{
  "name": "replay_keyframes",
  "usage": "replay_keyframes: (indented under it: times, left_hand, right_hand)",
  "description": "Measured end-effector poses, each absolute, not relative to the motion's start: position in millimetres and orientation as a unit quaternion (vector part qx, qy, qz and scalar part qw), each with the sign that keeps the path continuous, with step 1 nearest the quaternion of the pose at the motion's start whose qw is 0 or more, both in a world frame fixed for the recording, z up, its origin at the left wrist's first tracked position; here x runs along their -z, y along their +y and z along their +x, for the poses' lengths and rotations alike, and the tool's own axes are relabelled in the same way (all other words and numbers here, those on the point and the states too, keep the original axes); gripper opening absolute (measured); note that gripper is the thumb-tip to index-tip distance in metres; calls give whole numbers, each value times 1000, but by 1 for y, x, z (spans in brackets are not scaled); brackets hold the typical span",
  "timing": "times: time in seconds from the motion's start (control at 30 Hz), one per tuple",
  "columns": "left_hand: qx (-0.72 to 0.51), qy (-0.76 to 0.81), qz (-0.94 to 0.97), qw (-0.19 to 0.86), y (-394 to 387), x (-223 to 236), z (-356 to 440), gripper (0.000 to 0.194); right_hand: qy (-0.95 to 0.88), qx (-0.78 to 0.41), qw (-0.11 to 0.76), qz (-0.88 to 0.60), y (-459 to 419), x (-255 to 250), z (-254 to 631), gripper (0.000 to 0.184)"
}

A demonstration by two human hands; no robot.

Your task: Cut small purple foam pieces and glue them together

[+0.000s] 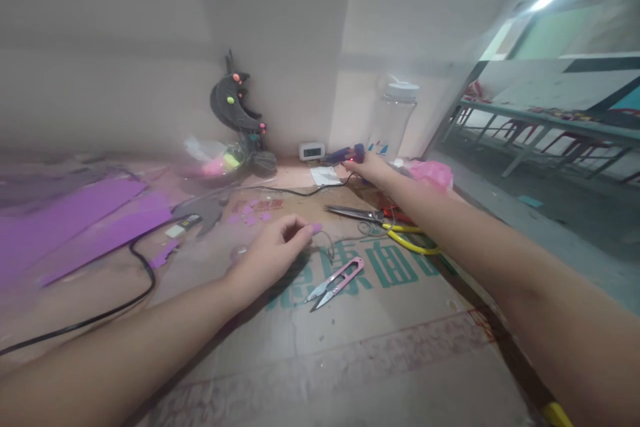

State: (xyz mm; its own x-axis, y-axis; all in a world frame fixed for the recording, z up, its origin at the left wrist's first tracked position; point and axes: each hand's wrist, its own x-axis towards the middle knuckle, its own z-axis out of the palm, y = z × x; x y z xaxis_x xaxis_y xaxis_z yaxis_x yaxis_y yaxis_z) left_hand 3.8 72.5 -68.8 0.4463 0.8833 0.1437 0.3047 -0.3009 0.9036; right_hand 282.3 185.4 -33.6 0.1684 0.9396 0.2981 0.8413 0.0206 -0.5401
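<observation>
My left hand (275, 245) hovers low over the cardboard (350, 360), thumb and forefinger pinching a small purple foam-like piece (317, 229). A thin grey cord (329, 243) trails from beside that piece toward the scissors. Farther back, my right hand (374, 169) is closed on a blue glue gun (356, 152) with a small red light; its fingers are partly hidden. Pink thread snips (345, 273) lie with blades apart just right of my left hand. Scissors with yellow handles (407, 240) rest below my right forearm. Small purple scraps (250, 213) are scattered behind my left hand.
Purple sheets (105, 220) and a black cable (145, 287) lie at left. Along the wall stand a dark crescent-shaped ornament (227, 103), a white digital clock (312, 151) and a clear bottle (393, 120). A pink plastic bag (433, 173) sits at right.
</observation>
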Motion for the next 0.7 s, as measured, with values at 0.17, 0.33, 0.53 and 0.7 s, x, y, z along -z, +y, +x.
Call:
replay_keyframes:
  times: [0.17,0.33,0.53,0.7]
  left_hand:
    - [-335,404,734,430,73,71,3,30]
    - [-336,399,737,430,73,69,4,31]
    - [-347,394,735,429,73,69,5,29]
    - [-352,389,735,429,73,68,5,26]
  right_hand:
    - [-650,-97,283,-699,197,46,281,27]
    - [-655,-71,270,-702,185,41,287,35]
    - [-664,-9,341,-665,130,40,284,44]
    - [-690,-94,368,-616,68,40,254,24]
